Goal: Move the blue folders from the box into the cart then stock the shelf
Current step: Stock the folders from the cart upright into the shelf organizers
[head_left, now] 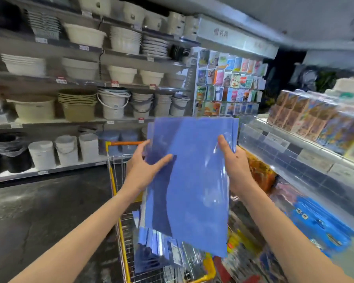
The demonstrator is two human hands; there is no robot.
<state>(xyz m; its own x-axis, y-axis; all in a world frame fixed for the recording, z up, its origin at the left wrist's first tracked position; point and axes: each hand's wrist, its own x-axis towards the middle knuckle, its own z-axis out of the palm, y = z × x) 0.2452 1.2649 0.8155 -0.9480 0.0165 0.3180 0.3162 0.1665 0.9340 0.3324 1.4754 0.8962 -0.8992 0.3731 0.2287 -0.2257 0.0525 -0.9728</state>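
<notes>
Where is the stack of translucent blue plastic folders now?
Centre of the head view, the translucent blue plastic folders are held between left hand and right hand, above the yellow-framed wire cart.

On my left I see stacked white basins (84, 35) and handled buckets (112, 105); further back, a rack of colourful cards (229, 82); patterned packs (307, 117) at right; dark floor (49, 205) below.
</notes>
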